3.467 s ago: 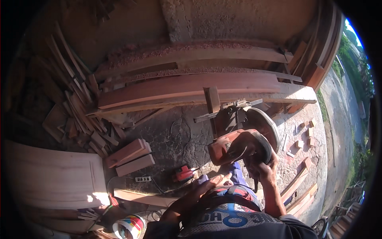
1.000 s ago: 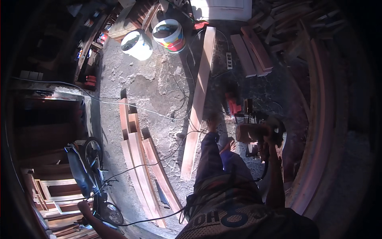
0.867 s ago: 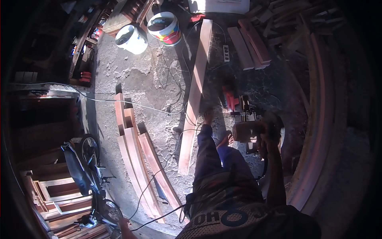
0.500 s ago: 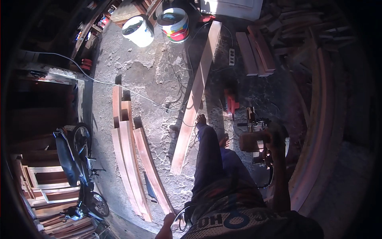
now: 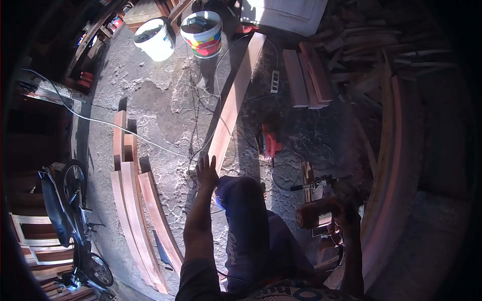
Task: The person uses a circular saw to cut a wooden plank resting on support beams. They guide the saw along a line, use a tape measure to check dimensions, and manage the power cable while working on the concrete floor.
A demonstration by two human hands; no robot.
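My left hand (image 5: 206,173) reaches forward with fingers spread, over the near part of a long plank (image 5: 234,105); whether it touches the wood I cannot tell. The plank runs away from my bent knee, its near end hidden by my hand and leg. On the right, my right hand (image 5: 345,216) is wrapped round the handle of a circular saw (image 5: 312,214), whose brownish motor housing points left. Shadow hides much of the saw's blade side. A red power tool (image 5: 271,143) rests on the floor ahead of the saw.
Several planks (image 5: 131,200) lie left, others (image 5: 306,78) at far right. Two buckets (image 5: 202,37) stand at the back. A power strip (image 5: 274,82) and cables (image 5: 120,128) cross the floor. A motorbike (image 5: 68,215) is at left; long boards (image 5: 389,165) line the right.
My left hand has swung from beside my hip, near a cable, forward to the plank, its fingers spreading. My right hand still grips the saw. The view has shifted to the right.
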